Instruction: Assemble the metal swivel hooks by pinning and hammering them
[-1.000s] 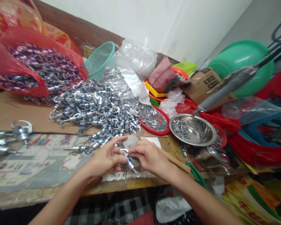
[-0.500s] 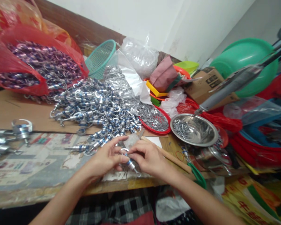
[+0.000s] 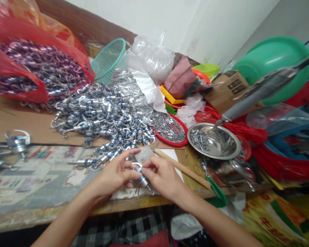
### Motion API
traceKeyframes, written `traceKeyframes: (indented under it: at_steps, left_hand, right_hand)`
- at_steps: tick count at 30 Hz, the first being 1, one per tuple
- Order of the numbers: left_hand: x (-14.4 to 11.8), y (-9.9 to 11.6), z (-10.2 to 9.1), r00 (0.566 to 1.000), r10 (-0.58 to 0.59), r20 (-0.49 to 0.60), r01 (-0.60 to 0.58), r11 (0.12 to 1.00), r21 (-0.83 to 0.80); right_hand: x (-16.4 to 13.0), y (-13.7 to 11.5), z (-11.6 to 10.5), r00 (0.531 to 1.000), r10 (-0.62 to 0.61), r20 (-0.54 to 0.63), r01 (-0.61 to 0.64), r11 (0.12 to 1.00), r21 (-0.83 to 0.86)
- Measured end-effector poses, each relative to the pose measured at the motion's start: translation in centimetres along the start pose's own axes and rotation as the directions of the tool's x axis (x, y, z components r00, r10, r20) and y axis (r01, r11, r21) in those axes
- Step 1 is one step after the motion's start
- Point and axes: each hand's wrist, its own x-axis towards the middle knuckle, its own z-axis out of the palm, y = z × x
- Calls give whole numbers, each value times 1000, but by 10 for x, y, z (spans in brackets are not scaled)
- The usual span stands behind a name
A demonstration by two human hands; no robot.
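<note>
Both hands meet near the front edge of the workbench over one small silver-and-blue metal swivel clip. My left hand pinches its ringed end between thumb and fingers. My right hand grips the barrel end, whose loop sticks out below the fingers. Just beyond the hands lies a hammer with a wooden handle and a metal head partly hidden behind my fingers. A big heap of the same clips is spread behind the hands.
A red bag of purple clips sits far left, a teal basket behind the heap. A red tray of small metal parts and a steel bowl of pins stand to the right. Green-handled scissors, a green basin.
The hands stay together on the clip, and the right fingers have shifted slightly along it. The view has drifted a little, so things sit slightly lower left.
</note>
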Motion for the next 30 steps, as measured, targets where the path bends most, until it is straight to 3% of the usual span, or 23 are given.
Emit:
traceKeyframes:
  at_steps: [2, 6, 11, 13, 16, 19, 22, 27, 30]
  left_hand:
    - [0, 0, 0, 1000, 7, 3, -7, 1000, 3]
    - [0, -1, -2, 1000, 13, 21, -13, 1000, 10]
    - [0, 0, -3, 1000, -5, 17, 5, 1000, 23]
    - [0, 0, -2, 1000, -8, 10, 7, 1000, 25]
    - [1, -1, -2, 1000, -5, 7, 5, 1000, 31]
    - [1, -1, -1, 1000, 0, 2, 0, 1000, 26]
    - [0, 1, 0, 1000, -4, -5, 4, 1000, 20]
    - [-1, 1, 0, 1000, -17, -17, 17, 1000, 10]
    - [0, 0, -1, 1000, -6, -4, 6, 1000, -1]
  right_hand:
    - [-4, -3, 1, 998, -52, -33, 49, 995, -84]
    - [-4, -4, 4, 998, -22, -61, 18, 998, -61]
    - [6, 6, -2, 994, 100, 33, -104, 982, 159]
    - [6, 18, -12, 995, 67, -71, -51, 978, 204]
    - [3, 44, -30, 949, -81, -305, 58, 995, -86]
    - [-2, 74, -39, 980, -101, -172, 21, 909, -416]
    - [-6, 90, -40, 997, -29, -67, -4, 894, -449]
    - [-24, 63, -50, 978, -93, -185, 50, 973, -225]
    - [-44, 35, -57, 921, -293, -257, 242, 947, -212]
